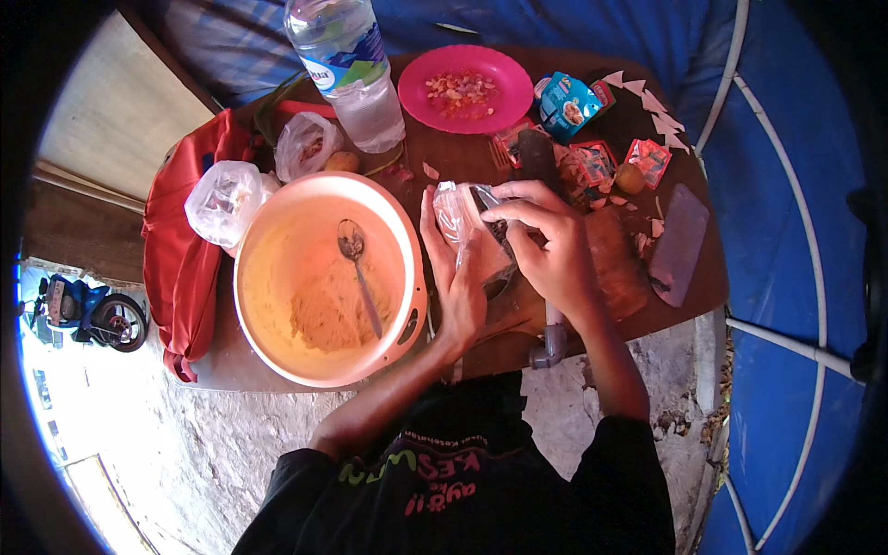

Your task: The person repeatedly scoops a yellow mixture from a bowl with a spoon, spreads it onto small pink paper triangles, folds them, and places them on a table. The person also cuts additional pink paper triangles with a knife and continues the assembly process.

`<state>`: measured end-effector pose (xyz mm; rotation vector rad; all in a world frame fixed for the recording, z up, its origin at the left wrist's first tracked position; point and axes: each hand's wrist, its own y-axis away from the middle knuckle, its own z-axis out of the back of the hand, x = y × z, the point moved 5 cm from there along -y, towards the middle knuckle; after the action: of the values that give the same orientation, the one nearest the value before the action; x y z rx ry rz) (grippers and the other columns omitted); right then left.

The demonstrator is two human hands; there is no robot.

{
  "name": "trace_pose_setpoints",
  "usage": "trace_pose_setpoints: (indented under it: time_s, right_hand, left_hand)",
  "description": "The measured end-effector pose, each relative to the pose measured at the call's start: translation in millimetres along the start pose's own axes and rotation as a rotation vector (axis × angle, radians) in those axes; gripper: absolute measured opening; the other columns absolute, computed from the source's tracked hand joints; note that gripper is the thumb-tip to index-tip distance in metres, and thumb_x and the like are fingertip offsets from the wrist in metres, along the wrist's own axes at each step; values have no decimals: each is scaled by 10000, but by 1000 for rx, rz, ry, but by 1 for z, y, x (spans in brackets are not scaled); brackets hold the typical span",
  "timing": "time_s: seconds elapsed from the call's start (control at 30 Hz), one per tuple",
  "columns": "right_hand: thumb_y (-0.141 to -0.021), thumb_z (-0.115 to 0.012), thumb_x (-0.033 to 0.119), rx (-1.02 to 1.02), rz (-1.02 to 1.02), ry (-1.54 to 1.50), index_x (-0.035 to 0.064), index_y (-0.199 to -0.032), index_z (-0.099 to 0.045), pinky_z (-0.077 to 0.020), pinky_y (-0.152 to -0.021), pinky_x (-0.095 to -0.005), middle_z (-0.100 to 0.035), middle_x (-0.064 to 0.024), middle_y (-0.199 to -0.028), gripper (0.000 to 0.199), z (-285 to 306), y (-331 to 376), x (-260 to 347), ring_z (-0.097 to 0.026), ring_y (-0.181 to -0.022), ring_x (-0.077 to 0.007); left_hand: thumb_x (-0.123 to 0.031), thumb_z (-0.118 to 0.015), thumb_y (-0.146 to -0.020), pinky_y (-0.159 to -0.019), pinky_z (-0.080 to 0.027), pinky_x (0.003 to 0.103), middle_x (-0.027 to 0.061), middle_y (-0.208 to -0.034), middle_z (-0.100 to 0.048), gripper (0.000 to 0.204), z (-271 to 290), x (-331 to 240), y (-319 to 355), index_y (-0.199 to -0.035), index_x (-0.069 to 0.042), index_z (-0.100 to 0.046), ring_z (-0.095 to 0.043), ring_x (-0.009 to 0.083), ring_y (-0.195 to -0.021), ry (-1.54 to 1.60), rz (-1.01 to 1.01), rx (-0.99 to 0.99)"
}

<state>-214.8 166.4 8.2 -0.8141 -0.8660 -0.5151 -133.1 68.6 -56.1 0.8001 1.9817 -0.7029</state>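
A clear, shiny plastic packet is held between my two hands over the table's front middle. My left hand grips its left side, thumb across the front. My right hand pinches its upper right edge, where something dark shows; I cannot make out what that is. To the left stands a large pale-orange basin with yellowish powder at the bottom. A metal spoon rests in it, its bowl toward the far side. Part of the packet is hidden behind my fingers.
Behind are a large water bottle and a pink plate of chopped pieces. Sachets, a wooden board and a cleaver-like blade lie right. Plastic bags and red cloth are left.
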Motion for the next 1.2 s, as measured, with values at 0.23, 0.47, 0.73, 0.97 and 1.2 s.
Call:
trace_pose_setpoints:
  time_s: [0.23,0.47,0.73,0.97,1.2]
  right_hand:
    - [-907,-714,118,82,-105,12,-50,-1010,-730,-539,-821,-313,-737,-149,-967,198,-1,0,-17,-724,-901,-212]
    - [-930,-695,127,95,-241,-95,-68,-1028,-721,-521,-817,-282,-761,-133,-936,220,-2,1,-27,-683,-899,-102]
    - [-882,-703,70,-5,-161,166,-67,-989,-723,-541,-788,-300,-748,-138,-915,175,-1,1,-12,-723,-854,-172]
    - [-822,-705,42,-26,-83,230,-51,-892,-704,-551,-775,-363,-716,-161,-951,116,3,-7,-4,-721,-879,-302]
    - [-829,-694,25,-165,61,112,-53,-892,-688,-555,-827,-373,-715,-183,-1011,101,5,-2,12,-720,-946,-332]
  left_hand:
    - [-96,-530,-1006,-1233,-154,388,155,-1636,-166,728,-2,3,-1,-1597,-21,-111,-210,250,-1501,-2,-4,15]
    - [-95,-538,-1003,-1237,-144,391,144,-1646,-145,746,-2,6,-2,-1601,-25,-96,-187,250,-1510,-24,11,11]
    - [-112,-546,-994,-1233,-167,397,153,-1640,-148,774,-8,-1,-1,-1603,-27,-76,-225,253,-1496,11,13,16]
    - [-139,-776,-807,-1226,-216,425,236,-1567,-255,1203,-9,-1,0,-1565,-30,152,-338,289,-1450,-274,-144,246]
    - [-72,-827,-795,-1154,-354,467,237,-1428,-440,1249,-5,16,-3,-1540,-51,174,-505,323,-1316,-514,-273,147]
